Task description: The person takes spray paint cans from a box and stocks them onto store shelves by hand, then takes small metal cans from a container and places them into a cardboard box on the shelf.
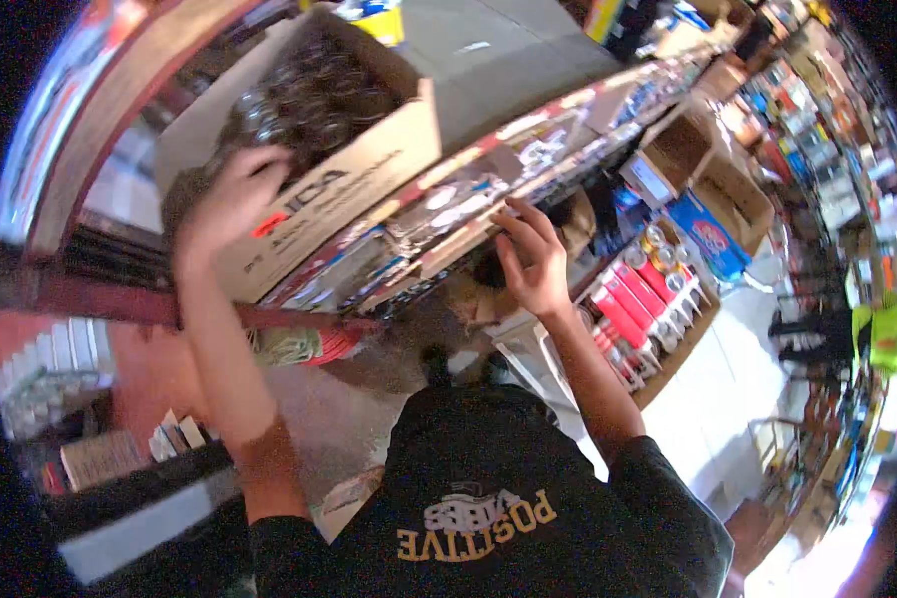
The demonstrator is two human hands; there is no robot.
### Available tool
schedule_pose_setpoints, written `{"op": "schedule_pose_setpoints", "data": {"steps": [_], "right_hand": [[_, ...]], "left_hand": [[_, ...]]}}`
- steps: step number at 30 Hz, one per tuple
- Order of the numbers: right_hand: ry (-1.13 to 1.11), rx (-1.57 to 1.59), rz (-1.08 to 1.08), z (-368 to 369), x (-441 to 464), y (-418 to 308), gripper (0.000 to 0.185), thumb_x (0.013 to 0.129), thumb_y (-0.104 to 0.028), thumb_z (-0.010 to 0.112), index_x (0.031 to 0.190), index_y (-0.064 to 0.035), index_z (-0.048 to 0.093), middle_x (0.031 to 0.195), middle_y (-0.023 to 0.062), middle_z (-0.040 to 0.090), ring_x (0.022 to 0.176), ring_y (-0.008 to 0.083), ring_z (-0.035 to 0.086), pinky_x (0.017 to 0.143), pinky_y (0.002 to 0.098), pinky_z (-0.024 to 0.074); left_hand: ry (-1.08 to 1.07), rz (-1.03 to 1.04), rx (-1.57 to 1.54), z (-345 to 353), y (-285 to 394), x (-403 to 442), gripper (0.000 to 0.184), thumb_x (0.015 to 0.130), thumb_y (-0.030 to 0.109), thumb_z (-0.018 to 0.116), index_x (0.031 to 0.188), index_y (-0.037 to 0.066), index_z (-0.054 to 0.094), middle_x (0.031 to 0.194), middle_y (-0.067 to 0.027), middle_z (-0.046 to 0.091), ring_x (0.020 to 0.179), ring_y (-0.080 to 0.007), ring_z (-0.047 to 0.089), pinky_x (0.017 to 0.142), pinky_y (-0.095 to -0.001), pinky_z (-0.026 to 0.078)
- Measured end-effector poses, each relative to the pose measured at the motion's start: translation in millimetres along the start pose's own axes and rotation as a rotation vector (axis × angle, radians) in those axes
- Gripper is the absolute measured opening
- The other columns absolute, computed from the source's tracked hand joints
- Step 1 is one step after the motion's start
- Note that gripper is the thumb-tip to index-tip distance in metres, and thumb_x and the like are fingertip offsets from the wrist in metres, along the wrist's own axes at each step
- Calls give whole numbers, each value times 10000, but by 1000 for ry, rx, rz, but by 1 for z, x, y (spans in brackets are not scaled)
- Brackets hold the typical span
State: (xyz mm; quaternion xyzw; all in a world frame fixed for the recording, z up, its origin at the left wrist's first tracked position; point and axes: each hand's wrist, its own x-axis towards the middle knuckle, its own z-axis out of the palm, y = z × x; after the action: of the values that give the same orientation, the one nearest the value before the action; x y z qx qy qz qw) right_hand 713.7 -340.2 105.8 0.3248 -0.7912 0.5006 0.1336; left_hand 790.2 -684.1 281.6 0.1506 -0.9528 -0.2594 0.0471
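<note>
A cardboard box (pixel 369 174) with black and red print on its side sits on the counter at upper left, holding a heap of dark, shiny, glass-like pieces (pixel 304 95). My left hand (pixel 239 189) is at the near side of this box, just by the heap. Motion blurs its fingers, so whether they hold anything does not show. My right hand (pixel 536 254) is by the front edge of the counter (pixel 458 244), its fingers bent but apart and nothing visible in them. Contact between its fingertips and the edge cannot be made out.
Below my right arm stands a carton of red and white packs (pixel 638 304). Open cardboard boxes (pixel 733 204) and a blue box (pixel 708 234) lie beyond it. Crowded shelves (pixel 827 149) line the right, where a person in a bright yellow-green top (pixel 882 334) is present.
</note>
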Motion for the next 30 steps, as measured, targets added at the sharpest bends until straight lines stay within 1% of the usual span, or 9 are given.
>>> {"op": "schedule_pose_setpoints", "data": {"steps": [4,7,11,16,20,22,26,27,30], "right_hand": [[174,-244,337,-44,-88,113,238,891,-78,604,1118,-62,676,1153,125,651,1090,249,621,890,351,509],[308,-146,884,-91,-154,193,338,887,-137,604,1214,-64,643,1111,136,695,880,193,673,809,333,528],[459,-348,779,-151,-195,257,480,808,-200,692,1257,-54,609,1132,204,657,1046,296,629,910,411,493],[579,-592,901,-199,-175,302,775,739,-235,698,1452,-154,406,1324,284,478,1279,463,422,1052,496,386],[308,-847,1166,-217,-166,348,785,754,-350,696,1469,-309,374,1474,254,330,1367,430,328,1086,543,332],[213,-802,1346,-220,-142,329,723,799,-418,671,1457,-356,378,1482,202,351,1351,442,337,1077,546,346],[182,-821,1428,-215,-131,317,566,867,-514,600,1385,-335,459,1477,156,365,1296,457,396,1035,549,399],[193,-778,1351,-218,-140,329,541,878,-507,594,1366,-307,470,1438,164,410,1286,454,409,1017,547,416],[348,-771,1274,-218,-151,338,517,862,-343,640,1340,-215,489,1290,264,493,1119,466,560,892,557,510]], "left_hand": [[30,44,52,-4,-11,-1,331,979,215,524,1208,-3,626,1206,-154,625,1188,-237,556,1036,-314,393],[7,-12,53,-9,-20,3,341,984,211,521,1228,-11,609,1227,-141,621,1170,-226,564,1037,-307,383],[-30,-112,-66,-9,-13,3,353,986,216,523,1246,-9,603,1262,-128,602,1186,-206,547,1036,-299,376],[-8,-122,21,-11,-4,-3,363,988,219,523,1275,9,592,1285,-124,581,1201,-191,535,1048,-291,367],[34,-206,-11,-8,2,-5,359,986,214,527,1283,23,591,1277,-120,586,1202,-194,539,1046,-290,372],[-5,-268,-172,-7,-4,-3,343,987,204,524,1273,31,601,1271,-115,589,1190,-193,547,1033,-287,385],[-72,-182,28,-8,13,1,312,968,134,508,1230,-1,609,1133,-112,660,1059,-164,601,953,-277,437],[0,2,52,-7,-7,1,300,946,110,514,1193,-25,616,1067,-114,688,1006,-170,623,919,-292,457],[-43,-37,53,-7,16,-2,296,933,114,528,1168,-36,627,1047,-110,695,992,-177,629,910,-304,465]]}}
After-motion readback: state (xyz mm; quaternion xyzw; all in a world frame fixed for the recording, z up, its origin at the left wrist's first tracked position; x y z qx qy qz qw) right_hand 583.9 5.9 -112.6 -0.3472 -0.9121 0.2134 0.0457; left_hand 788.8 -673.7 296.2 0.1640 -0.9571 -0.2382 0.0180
